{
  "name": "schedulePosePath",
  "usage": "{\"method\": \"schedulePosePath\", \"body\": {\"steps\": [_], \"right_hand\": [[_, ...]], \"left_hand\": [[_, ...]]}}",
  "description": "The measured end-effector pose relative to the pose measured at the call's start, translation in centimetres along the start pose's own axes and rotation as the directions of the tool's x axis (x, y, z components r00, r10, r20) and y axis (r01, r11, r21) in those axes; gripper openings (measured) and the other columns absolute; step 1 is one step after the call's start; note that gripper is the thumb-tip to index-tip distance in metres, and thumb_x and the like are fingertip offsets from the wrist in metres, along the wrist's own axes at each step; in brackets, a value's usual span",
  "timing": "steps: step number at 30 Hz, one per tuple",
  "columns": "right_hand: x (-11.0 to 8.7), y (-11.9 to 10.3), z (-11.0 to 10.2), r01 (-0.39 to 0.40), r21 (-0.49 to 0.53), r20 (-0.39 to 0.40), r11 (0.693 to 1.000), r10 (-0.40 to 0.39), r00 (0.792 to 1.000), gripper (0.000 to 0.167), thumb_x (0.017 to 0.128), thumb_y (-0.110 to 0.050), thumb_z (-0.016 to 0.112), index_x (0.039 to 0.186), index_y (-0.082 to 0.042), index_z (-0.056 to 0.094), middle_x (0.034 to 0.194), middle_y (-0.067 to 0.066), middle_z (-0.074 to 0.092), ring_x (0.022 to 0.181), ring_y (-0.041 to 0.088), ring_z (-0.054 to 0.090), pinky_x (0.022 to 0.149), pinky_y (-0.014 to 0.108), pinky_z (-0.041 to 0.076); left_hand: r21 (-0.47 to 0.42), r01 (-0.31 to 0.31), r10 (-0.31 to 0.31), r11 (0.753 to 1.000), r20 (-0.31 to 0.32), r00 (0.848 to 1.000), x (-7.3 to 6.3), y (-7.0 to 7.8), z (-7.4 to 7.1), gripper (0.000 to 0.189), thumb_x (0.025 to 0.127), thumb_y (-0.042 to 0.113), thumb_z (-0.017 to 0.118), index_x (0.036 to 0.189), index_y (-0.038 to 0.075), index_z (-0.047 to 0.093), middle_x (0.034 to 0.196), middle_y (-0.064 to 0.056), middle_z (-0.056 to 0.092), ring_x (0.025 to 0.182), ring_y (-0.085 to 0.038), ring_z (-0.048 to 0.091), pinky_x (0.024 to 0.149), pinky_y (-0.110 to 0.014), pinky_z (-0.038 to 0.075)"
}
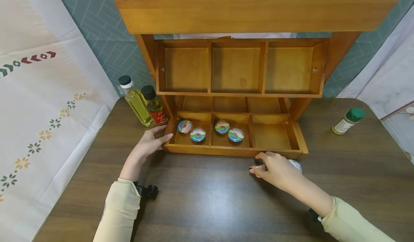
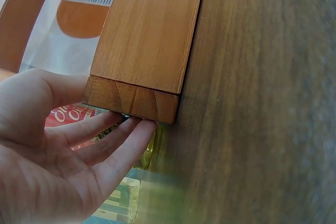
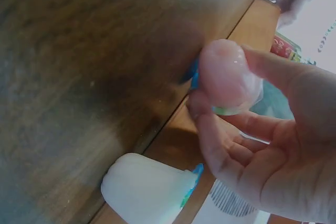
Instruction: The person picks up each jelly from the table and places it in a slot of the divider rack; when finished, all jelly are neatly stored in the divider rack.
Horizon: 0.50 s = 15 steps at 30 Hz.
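My left hand (image 1: 150, 141) grips the left wall of the wooden rack's lowest tray (image 1: 226, 151), its thumb on top at the front corner and its fingers along the outer side. Just in front of that tray, my right hand (image 1: 279, 170) pinches a small pink jelly cup (image 3: 228, 74) between thumb and fingers; the hand hides this cup in the head view. A white jelly cup (image 3: 147, 187) lies on the table beside it, partly covered in the head view. Two lidded cups (image 1: 198, 135) sit in the tray's left compartment and two more cups (image 1: 235, 135) in the middle one.
Above the lowest tray, the rack has a tilted middle tray (image 1: 237, 94) and an upper tray (image 1: 258, 15) that juts forward. Two oil bottles (image 1: 139, 103) stand at the rack's left. A green-capped seasoning jar (image 1: 347, 121) is on the table (image 1: 207, 206) at the right.
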State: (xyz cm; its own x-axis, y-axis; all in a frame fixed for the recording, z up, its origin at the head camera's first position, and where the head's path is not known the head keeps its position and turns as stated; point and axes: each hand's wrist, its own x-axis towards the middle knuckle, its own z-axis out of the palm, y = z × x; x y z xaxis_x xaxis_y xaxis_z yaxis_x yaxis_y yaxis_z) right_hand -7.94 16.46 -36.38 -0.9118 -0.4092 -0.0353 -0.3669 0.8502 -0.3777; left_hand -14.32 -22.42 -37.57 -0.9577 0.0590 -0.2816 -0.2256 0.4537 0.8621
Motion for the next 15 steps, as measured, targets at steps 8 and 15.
{"method": "schedulePosePath", "body": {"steps": [8, 15], "right_hand": [[0.09, 0.13, 0.42, 0.024, 0.068, -0.033, 0.997, -0.021, 0.999, 0.028, 0.074, -0.017, 0.071, 0.098, -0.004, 0.066, 0.091, 0.005, 0.063, 0.072, 0.012, 0.057, 0.065, 0.030, 0.050], [-0.52, 0.43, 0.39, 0.051, 0.126, -0.071, 0.991, -0.042, 0.997, 0.037, 0.067, -0.011, 0.068, 0.104, -0.008, 0.064, 0.097, 0.000, 0.060, 0.077, 0.013, 0.052, 0.063, 0.025, 0.045]], "left_hand": [[-0.004, -0.010, 0.010, 1.000, 0.005, 1.000, -0.09, 0.33, -0.01, 0.062, 0.093, 0.026, 0.058, 0.143, 0.000, 0.033, 0.142, -0.020, 0.039, 0.105, -0.024, 0.053, 0.069, -0.026, 0.050], [-0.018, 0.003, -0.003, 1.000, 0.014, 1.000, -0.11, 0.16, 0.00, 0.062, 0.094, 0.027, 0.058, 0.144, 0.001, 0.032, 0.143, -0.020, 0.038, 0.108, -0.027, 0.053, 0.074, -0.029, 0.052]]}}
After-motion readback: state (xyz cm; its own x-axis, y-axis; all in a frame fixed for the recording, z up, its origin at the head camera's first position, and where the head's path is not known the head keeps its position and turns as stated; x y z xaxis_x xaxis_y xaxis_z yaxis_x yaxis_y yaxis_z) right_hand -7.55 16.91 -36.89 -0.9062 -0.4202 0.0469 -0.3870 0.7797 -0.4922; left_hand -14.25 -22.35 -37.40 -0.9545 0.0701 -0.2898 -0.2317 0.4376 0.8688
